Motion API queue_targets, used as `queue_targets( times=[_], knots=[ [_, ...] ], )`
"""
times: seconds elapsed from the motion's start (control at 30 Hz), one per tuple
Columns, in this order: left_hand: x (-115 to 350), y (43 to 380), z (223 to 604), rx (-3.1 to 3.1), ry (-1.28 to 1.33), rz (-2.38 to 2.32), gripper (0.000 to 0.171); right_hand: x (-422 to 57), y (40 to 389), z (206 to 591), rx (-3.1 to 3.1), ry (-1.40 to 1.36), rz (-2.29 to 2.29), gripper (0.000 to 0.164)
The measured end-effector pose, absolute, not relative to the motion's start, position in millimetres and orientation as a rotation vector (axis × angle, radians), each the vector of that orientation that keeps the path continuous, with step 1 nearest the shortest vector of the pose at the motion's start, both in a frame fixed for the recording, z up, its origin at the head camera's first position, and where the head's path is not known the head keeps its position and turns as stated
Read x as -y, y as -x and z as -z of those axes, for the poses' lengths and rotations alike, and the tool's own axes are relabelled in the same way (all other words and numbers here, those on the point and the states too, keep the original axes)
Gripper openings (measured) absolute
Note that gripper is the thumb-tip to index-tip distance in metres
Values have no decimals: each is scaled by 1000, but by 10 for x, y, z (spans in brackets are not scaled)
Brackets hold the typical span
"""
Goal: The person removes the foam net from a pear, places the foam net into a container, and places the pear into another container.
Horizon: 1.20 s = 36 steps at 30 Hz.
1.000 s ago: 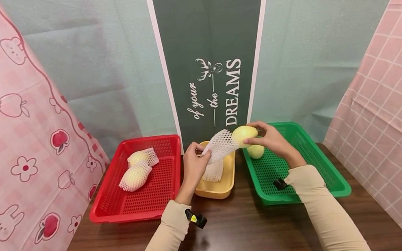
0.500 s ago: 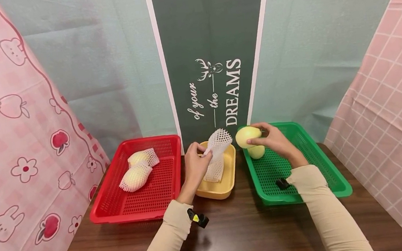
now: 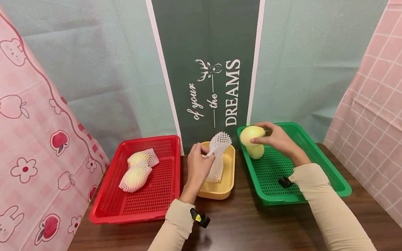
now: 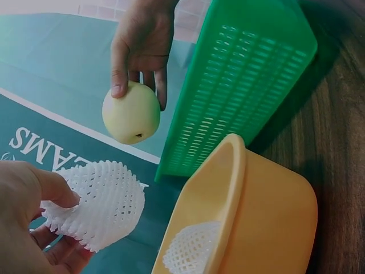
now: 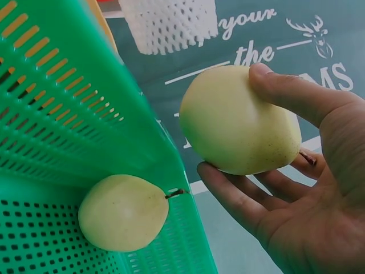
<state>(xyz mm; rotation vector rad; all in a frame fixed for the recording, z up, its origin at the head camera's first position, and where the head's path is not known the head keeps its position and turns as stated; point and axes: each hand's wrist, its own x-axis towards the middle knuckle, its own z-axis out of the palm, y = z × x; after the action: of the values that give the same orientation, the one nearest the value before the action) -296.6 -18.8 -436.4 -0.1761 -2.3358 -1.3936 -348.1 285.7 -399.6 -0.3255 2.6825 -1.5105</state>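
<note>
Between thumb and fingers, my right hand (image 3: 276,140) grips a bare yellow-green pear (image 5: 239,120) at its stem end, over the left rim of the green basket (image 3: 300,197). A second bare pear (image 5: 122,214) lies in that basket, below the held one. My left hand (image 3: 199,166) pinches a white foam net sleeve (image 4: 108,200) above the yellow bin (image 3: 217,195). The sleeve hangs apart from the pear, and no fruit shows in it. Another foam net sleeve (image 4: 193,248) lies inside the bin.
On the left stands a red basket (image 3: 135,217) with two net-wrapped pears (image 3: 136,178) in it. The containers stand on a dark wooden table (image 3: 242,235). Curtains rise behind them and along both sides.
The pear came out of the foam net sleeve, and my right hand carried it rightward over the green basket. My left hand keeps the sleeve above the bin and has shifted slightly right.
</note>
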Motion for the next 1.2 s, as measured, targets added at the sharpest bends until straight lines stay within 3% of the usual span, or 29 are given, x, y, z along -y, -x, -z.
queue_targets(
  times=[1.2],
  knots=[
    [-39,2992,4612,2614,216,1054,22,-3200,3587,4102,-2756,195,1502,83]
  ],
)
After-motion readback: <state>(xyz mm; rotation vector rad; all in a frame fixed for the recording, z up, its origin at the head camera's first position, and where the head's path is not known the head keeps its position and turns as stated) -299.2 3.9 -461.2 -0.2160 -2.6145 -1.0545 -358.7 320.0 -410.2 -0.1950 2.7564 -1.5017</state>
